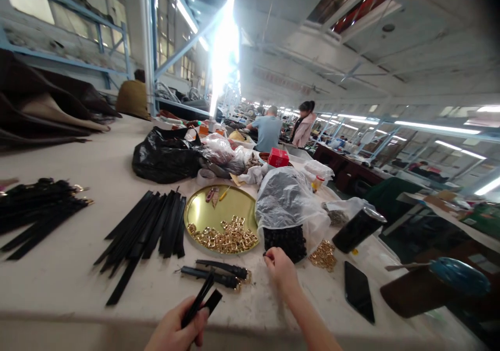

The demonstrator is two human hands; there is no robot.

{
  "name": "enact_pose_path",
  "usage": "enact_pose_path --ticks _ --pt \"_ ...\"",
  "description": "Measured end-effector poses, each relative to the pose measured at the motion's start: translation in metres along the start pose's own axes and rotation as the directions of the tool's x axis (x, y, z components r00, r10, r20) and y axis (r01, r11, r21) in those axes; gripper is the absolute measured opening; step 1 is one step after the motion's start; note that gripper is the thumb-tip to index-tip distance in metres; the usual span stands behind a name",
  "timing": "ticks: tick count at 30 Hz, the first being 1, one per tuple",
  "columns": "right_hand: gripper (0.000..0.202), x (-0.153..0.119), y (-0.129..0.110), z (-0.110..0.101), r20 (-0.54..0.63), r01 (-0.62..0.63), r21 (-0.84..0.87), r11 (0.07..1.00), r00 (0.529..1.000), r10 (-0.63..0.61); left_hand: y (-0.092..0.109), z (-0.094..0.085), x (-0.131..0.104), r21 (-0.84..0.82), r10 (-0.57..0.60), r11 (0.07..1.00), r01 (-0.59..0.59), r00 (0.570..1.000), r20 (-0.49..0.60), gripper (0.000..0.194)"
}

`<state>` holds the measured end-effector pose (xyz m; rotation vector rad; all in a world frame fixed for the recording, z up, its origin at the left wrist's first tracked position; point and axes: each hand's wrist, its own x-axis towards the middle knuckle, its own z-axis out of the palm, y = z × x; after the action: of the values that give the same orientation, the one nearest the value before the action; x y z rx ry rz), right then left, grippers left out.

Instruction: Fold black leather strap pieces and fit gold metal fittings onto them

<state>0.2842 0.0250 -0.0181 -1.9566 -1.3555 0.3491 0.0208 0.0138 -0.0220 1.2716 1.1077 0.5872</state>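
Left hand (180, 326)'s clamping black straps (213, 301), right hand (282, 271)'s pinching closed (can't tell on what), plastic bag (284, 195)'s probably sitting close for easy reach.

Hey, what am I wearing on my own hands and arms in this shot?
Nothing that I can see: your ungloved left hand and ungloved right hand are bare, and no sleeve, watch or bracelet shows. Small rings I can't rule out.

Left hand (183, 324) bare; right hand (280, 267) and forearm (308, 312) bare.
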Motion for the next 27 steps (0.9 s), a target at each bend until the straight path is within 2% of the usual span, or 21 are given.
enact_pose_path --ticks 2,4,6,8,9,11,15,17,19,22,27 --pt "0.011 -0.020 -0.019 0.007 0.105 0.004 0.112 0.994 0.994 -0.016 0.006 0.001 0.000 -0.022 0.004 1.000 -0.004 1.000 0.004 0.041" --pt "0.020 -0.043 -0.041 0.016 0.239 -0.065 0.319 0.945 0.971 -0.014 0.012 0.003 0.002 -0.014 0.033 0.999 -0.033 0.999 0.014 0.037" --pt "0.023 -0.063 -0.062 0.027 0.362 -0.244 0.609 0.755 0.932 0.009 0.016 0.005 0.005 0.021 0.082 0.996 -0.083 0.996 0.019 0.033" --pt "0.026 -0.076 -0.075 0.037 0.406 -0.355 0.742 0.569 0.913 0.040 0.018 0.004 0.006 0.073 0.156 0.985 -0.156 0.988 0.008 0.029" --pt "0.027 -0.080 -0.079 0.041 0.398 -0.365 0.760 0.538 0.916 0.059 0.018 0.003 0.005 0.104 0.188 0.977 -0.188 0.982 0.006 0.027" --pt "0.027 -0.083 -0.081 0.047 0.357 -0.339 0.762 0.552 0.931 0.078 0.018 -0.001 0.002 0.157 0.209 0.966 -0.207 0.978 0.007 0.024" --pt "0.025 -0.083 -0.077 0.051 0.255 -0.153 0.668 0.729 0.966 -0.031 0.017 -0.010 -0.005 0.206 0.126 0.969 -0.137 0.990 0.066 0.019" --pt "0.022 -0.084 -0.076 0.051 0.238 -0.103 0.631 0.769 0.969 -0.066 0.017 -0.013 -0.006 0.221 0.109 0.967 -0.128 0.989 0.097 0.016" --pt "0.021 -0.086 -0.075 0.054 0.280 -0.183 0.685 0.705 0.960 -0.024 0.017 -0.013 -0.007 0.223 0.109 0.966 -0.131 0.988 0.107 0.015" --pt "0.025 -0.091 -0.075 0.062 0.415 -0.384 0.777 0.499 0.908 0.053 0.014 -0.009 -0.006 0.216 0.126 0.966 -0.143 0.988 0.090 0.016" --pt "0.022 -0.101 -0.075 0.078 0.493 -0.495 0.816 0.298 0.865 0.087 0.008 -0.007 -0.009 0.140 0.207 0.968 -0.208 0.978 0.025 0.014"
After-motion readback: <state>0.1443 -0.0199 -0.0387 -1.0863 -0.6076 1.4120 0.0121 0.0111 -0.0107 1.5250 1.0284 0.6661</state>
